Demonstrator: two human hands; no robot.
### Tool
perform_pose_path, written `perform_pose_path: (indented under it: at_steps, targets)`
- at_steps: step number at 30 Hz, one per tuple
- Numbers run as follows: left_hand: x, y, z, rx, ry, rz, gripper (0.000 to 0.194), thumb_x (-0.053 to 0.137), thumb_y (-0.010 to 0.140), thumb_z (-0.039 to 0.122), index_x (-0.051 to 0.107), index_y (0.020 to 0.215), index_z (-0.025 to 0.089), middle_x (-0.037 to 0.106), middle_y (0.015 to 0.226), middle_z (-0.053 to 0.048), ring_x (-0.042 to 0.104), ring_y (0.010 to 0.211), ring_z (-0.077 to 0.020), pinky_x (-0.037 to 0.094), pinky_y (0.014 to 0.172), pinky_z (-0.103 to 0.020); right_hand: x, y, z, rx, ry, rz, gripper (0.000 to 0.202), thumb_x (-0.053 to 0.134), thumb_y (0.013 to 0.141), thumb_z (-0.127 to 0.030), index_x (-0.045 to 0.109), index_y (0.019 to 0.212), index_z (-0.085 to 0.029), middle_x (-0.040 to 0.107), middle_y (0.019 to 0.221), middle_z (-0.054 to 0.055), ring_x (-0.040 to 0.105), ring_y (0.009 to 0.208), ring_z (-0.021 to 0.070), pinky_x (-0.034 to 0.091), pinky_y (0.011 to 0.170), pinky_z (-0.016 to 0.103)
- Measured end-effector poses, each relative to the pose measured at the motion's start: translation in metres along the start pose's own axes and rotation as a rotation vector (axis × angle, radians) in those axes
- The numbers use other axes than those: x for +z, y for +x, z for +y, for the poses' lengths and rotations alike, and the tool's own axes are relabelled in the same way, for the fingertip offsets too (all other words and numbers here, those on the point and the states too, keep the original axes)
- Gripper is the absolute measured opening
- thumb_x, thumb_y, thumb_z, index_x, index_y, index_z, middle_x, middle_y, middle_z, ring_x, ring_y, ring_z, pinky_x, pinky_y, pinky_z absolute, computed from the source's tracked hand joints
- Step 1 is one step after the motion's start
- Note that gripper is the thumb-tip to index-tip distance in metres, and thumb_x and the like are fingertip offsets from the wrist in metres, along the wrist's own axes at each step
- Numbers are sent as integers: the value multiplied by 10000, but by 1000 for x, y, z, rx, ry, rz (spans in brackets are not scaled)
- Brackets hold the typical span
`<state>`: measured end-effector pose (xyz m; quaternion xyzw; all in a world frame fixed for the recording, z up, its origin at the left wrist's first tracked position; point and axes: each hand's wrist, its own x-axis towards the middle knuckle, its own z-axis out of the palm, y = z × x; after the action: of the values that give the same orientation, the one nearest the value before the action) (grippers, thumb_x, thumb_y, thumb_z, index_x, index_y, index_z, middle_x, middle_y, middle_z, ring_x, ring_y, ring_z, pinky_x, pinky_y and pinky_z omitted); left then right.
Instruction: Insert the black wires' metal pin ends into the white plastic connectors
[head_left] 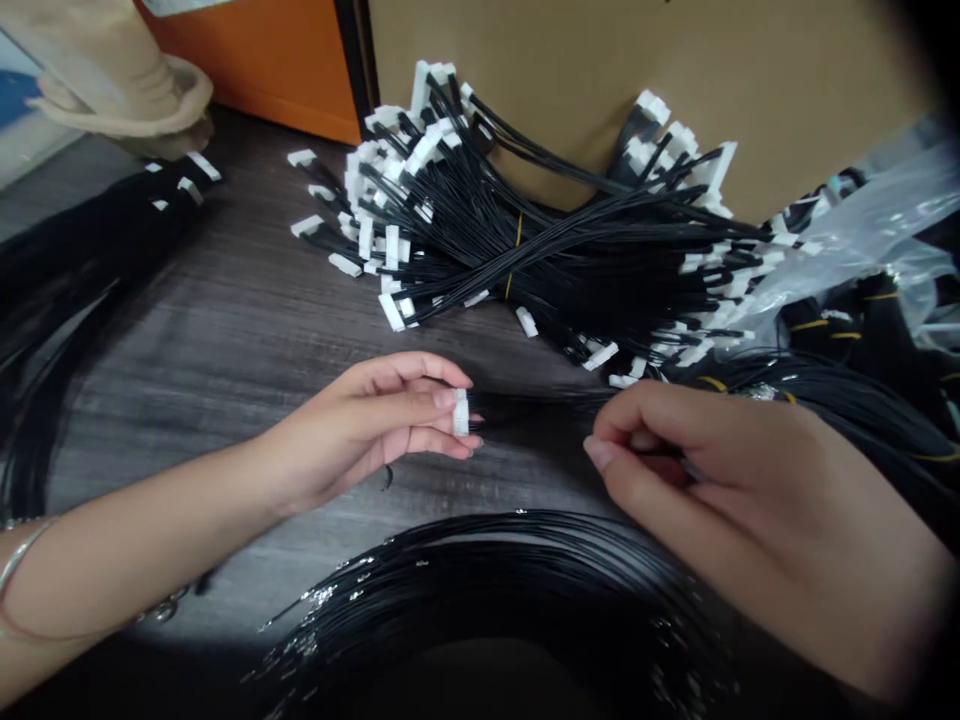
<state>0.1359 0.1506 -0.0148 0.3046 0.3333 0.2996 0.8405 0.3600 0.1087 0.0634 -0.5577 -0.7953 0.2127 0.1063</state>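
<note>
My left hand (pixel 397 415) pinches a small white connector (pixel 461 412) between thumb and fingers, at the middle of the view. Thin black wires (pixel 525 408) run from the connector to the right, towards my right hand (pixel 720 500). The fingers of that hand are closed, thumb against index finger, and whatever they grip is too small or hidden to make out. Below both hands lies a curved bunch of loose black wires (pixel 517 530) with shiny metal ends.
A large bundle of black wires (pixel 570 260) with white connectors, tied with a yellow band, lies against a cardboard box (pixel 600 60). More wires (pixel 90 230) lie at left, near an orange box (pixel 262 60). Clear plastic bags (pixel 847 230) and further tied bundles are at right.
</note>
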Motion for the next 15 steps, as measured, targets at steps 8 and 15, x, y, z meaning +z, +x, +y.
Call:
perform_pose_path:
  at_steps: [8, 15]
  targets:
    - [5, 0, 2, -44, 96, 52, 195, 680, 741, 47, 619, 899, 144, 681, 734, 10, 694, 711, -131, 573, 740, -243, -2, 9, 12, 25, 6, -27, 173, 531, 799, -188, 537, 626, -205, 540, 497, -88, 467, 390, 34, 320, 385, 184]
    - [6, -1, 1, -49, 182, 77, 191, 683, 739, 54, 597, 880, 151, 694, 729, 18, 692, 657, -111, 557, 664, -179, 5, 11, 13, 46, 51, -121, 147, 535, 794, -201, 543, 649, -219, 537, 516, -95, 471, 413, 37, 328, 379, 174]
